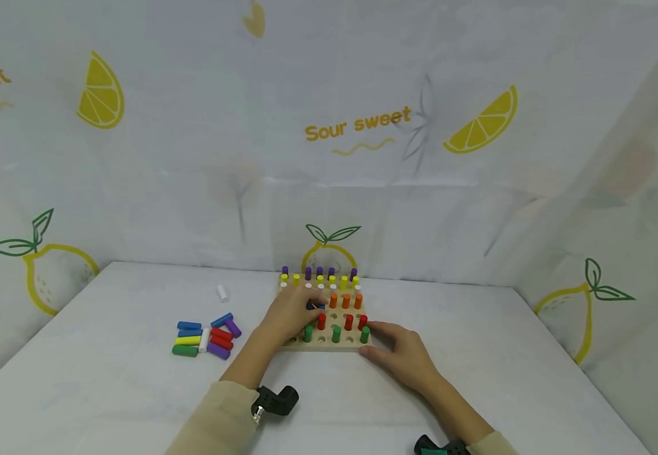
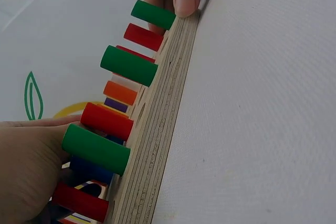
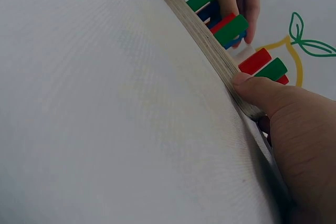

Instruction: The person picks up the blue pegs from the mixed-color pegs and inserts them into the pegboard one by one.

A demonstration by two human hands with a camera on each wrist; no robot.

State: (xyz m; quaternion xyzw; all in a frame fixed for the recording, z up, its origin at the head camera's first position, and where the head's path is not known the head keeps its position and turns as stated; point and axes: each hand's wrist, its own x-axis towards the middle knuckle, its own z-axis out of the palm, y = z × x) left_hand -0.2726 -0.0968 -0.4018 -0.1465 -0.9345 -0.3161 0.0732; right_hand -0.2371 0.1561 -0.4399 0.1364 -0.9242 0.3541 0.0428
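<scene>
A wooden pegboard (image 1: 329, 347) stands on the table with rows of coloured pegs upright in its holes. Over its left half my left hand (image 1: 290, 311) reaches in, finger and thumb pinching a blue peg (image 1: 322, 307) in the blue row; the fingers partly cover that row. In the right wrist view, the left fingertips come down beside blue pegs. My right hand (image 1: 405, 355) grips the board's front right corner, its thumb (image 3: 252, 85) against the plywood edge. Near that corner stand a green peg (image 1: 365, 335) and a red peg (image 1: 362, 321).
Left of the board lie several loose pegs, among them a green one (image 1: 185, 351), a yellow one (image 1: 188, 340) and a purple one (image 1: 218, 351). A white peg (image 1: 223, 293) lies apart behind them. A printed white cloth (image 1: 408, 234) hangs behind the table.
</scene>
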